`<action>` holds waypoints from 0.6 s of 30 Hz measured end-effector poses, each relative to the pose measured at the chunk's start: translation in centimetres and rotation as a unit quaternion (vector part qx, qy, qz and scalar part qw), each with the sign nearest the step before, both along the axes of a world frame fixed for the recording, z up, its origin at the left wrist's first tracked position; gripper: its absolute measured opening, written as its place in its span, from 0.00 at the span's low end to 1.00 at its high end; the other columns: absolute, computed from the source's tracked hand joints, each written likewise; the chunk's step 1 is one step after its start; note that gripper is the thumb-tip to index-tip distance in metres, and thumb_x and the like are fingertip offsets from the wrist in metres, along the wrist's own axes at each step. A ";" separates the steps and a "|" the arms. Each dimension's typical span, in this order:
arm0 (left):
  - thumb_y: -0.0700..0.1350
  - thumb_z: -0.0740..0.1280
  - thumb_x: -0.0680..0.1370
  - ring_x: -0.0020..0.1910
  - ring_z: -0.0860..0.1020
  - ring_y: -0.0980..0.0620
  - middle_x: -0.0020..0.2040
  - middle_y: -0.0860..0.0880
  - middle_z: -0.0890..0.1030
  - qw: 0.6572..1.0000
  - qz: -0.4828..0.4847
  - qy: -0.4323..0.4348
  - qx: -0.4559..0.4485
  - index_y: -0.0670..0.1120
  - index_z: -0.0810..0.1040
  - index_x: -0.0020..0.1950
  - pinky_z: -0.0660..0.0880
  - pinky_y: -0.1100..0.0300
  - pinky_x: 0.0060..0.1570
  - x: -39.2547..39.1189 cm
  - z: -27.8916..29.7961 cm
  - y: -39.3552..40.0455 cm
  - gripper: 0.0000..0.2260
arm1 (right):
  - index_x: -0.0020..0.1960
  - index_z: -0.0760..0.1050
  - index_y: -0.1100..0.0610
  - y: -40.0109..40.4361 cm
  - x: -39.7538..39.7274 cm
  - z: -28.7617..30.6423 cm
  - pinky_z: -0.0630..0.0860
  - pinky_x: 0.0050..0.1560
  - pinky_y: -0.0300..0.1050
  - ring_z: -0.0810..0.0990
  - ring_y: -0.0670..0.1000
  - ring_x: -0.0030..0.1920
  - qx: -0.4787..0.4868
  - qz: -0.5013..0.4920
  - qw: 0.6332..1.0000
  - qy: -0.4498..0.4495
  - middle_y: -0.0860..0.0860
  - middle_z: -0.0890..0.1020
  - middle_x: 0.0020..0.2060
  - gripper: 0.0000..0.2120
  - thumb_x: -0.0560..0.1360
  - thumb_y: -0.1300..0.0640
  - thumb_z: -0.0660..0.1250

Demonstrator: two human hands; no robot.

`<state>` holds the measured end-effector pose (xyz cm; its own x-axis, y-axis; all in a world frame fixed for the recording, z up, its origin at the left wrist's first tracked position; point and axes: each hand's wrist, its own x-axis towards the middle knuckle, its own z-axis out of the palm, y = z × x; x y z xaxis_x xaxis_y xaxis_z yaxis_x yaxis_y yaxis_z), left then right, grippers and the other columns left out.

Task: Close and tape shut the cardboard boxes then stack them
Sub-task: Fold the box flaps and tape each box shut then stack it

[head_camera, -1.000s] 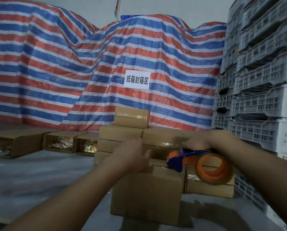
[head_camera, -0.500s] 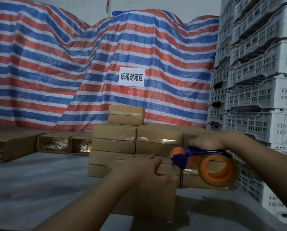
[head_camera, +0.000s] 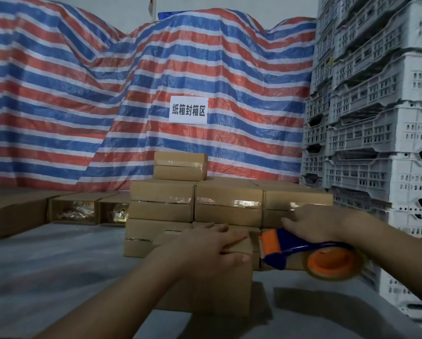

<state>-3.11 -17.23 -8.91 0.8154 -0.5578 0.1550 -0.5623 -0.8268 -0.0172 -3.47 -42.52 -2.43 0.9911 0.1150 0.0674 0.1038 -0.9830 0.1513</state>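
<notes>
Cardboard box (head_camera: 212,287) mid-taping: left hand (head_camera: 214,245) flat on flaps, right hand (head_camera: 312,223) gripping tape dispenser (head_camera: 310,255). Sealed stack (head_camera: 195,204) center; open boxes (head_camera: 72,211) left remain.

Open boxes (head_camera: 72,210) lie left of stacked boxes (head_camera: 195,201).

The box (head_camera: 212,287) up front is plain matt brown cardboard, and so is the stack (head_camera: 195,204) right behind it, but with glossy clear tape strips catching light. The tape dispenser (head_camera: 300,250) beside the box looks like smooth blue and orange plastic. Behind the stack hangs a woven-looking striped tarp (head_camera: 82,94), slightly shiny, with a matt paper sign (head_camera: 188,110). Beside the stack, the crates (head_camera: 376,118) are dull grey plastic.
</notes>
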 end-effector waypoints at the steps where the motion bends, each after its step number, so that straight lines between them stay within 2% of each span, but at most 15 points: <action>1: 0.70 0.51 0.78 0.78 0.51 0.47 0.80 0.55 0.51 1.000 0.005 -0.007 0.002 0.70 0.48 0.76 0.53 0.40 0.71 0.1 0.0 -0.1 0.28 | 0.49 0.76 0.52 1.0 -0.2 -0.3 0.69 0.42 0.44 0.77 0.47 0.43 -0.037 0.004 0.999 -0.003 0.50 0.79 0.44 0.21 0.84 0.41 0.50; 2: 0.70 0.51 0.78 0.78 0.51 0.47 0.80 0.55 0.51 1.000 0.005 -0.006 -0.011 0.70 0.48 0.76 0.53 0.41 0.71 -0.1 -0.1 -0.1 0.28 | 0.47 0.75 0.52 1.9 -0.2 -0.6 0.69 0.40 0.45 0.76 0.48 0.41 -0.109 0.001 0.994 -0.017 0.49 0.78 0.41 0.20 0.84 0.42 0.51; 4: 0.71 0.51 0.77 0.78 0.51 0.47 0.80 0.56 0.51 1.000 0.005 -0.004 -0.006 0.70 0.48 0.76 0.53 0.40 0.72 0.3 0.0 0.0 0.27 | 0.45 0.74 0.53 3.7 -0.1 -2.6 0.66 0.34 0.46 0.73 0.50 0.37 -0.312 -0.017 0.949 -0.039 0.49 0.76 0.40 0.14 0.82 0.46 0.57; 5: 0.71 0.50 0.77 0.78 0.51 0.48 0.80 0.56 0.50 1.000 0.004 -0.003 -0.005 0.70 0.48 0.76 0.53 0.40 0.72 0.5 -0.1 0.0 0.27 | 0.46 0.75 0.54 3.8 0.2 -3.7 0.65 0.32 0.46 0.73 0.52 0.37 -0.379 -0.017 0.925 -0.036 0.50 0.76 0.41 0.12 0.81 0.48 0.59; 6: 0.71 0.50 0.77 0.78 0.50 0.48 0.80 0.56 0.50 1.000 0.002 -0.008 -0.004 0.71 0.47 0.75 0.53 0.40 0.72 0.3 0.0 0.1 0.27 | 0.47 0.76 0.54 3.5 0.4 -4.2 0.64 0.31 0.45 0.74 0.52 0.38 -0.389 -0.014 0.920 -0.045 0.51 0.77 0.42 0.12 0.81 0.50 0.58; 8: 0.71 0.50 0.77 0.78 0.50 0.48 0.80 0.56 0.50 1.000 0.000 -0.015 0.000 0.70 0.46 0.75 0.53 0.40 0.72 0.5 -0.2 0.2 0.28 | 0.44 0.75 0.54 1.7 0.5 -3.8 0.66 0.33 0.46 0.73 0.52 0.37 -0.341 -0.013 0.935 -0.100 0.51 0.77 0.41 0.16 0.83 0.50 0.55; 10: 0.72 0.49 0.77 0.78 0.51 0.48 0.80 0.56 0.50 1.000 0.003 -0.019 -0.006 0.69 0.46 0.76 0.53 0.40 0.72 0.5 -0.3 0.2 0.28 | 0.43 0.75 0.53 -0.4 0.7 -3.7 0.72 0.36 0.45 0.73 0.51 0.35 -0.280 -0.006 0.943 -0.182 0.50 0.76 0.38 0.18 0.85 0.48 0.52; 12: 0.71 0.50 0.77 0.78 0.51 0.48 0.80 0.55 0.51 1.000 0.005 -0.018 -0.007 0.68 0.47 0.76 0.53 0.40 0.72 0.4 -0.2 0.0 0.29 | 0.50 0.78 0.51 -1.8 0.6 -4.7 0.77 0.37 0.46 0.75 0.49 0.35 -0.215 -0.031 0.947 -0.235 0.49 0.77 0.37 0.19 0.85 0.46 0.50; 14: 0.71 0.50 0.77 0.78 0.52 0.49 0.80 0.55 0.52 1.000 0.004 -0.021 -0.009 0.67 0.48 0.77 0.53 0.41 0.72 0.4 -0.2 0.0 0.29 | 0.57 0.78 0.47 -2.4 1.1 -6.9 0.72 0.28 0.44 0.72 0.48 0.31 -0.183 -0.033 0.954 -0.235 0.47 0.76 0.35 0.21 0.85 0.45 0.47; 16: 0.70 0.51 0.78 0.78 0.53 0.49 0.80 0.55 0.53 1.000 0.002 -0.024 -0.014 0.66 0.49 0.77 0.54 0.41 0.72 0.2 -0.1 -0.1 0.29 | 0.49 0.81 0.48 -2.5 1.0 -8.3 0.67 0.27 0.42 0.72 0.46 0.29 -0.123 -0.062 0.958 -0.253 0.46 0.75 0.31 0.26 0.84 0.40 0.45; 17: 0.70 0.52 0.78 0.78 0.53 0.49 0.80 0.55 0.53 0.999 -0.001 -0.029 -0.017 0.66 0.50 0.77 0.54 0.41 0.72 0.1 -0.1 -0.1 0.29 | 0.48 0.80 0.50 -2.7 0.9 -9.0 0.68 0.28 0.42 0.73 0.46 0.29 -0.107 -0.070 0.956 -0.263 0.46 0.74 0.30 0.27 0.84 0.39 0.45; 18: 0.70 0.52 0.78 0.78 0.54 0.49 0.80 0.55 0.53 0.999 -0.003 -0.030 -0.020 0.66 0.50 0.77 0.54 0.41 0.72 0.0 -0.1 -0.1 0.29 | 0.51 0.79 0.50 -2.8 0.9 -9.9 0.69 0.28 0.42 0.74 0.47 0.30 -0.107 -0.063 0.955 -0.270 0.46 0.72 0.30 0.25 0.84 0.40 0.46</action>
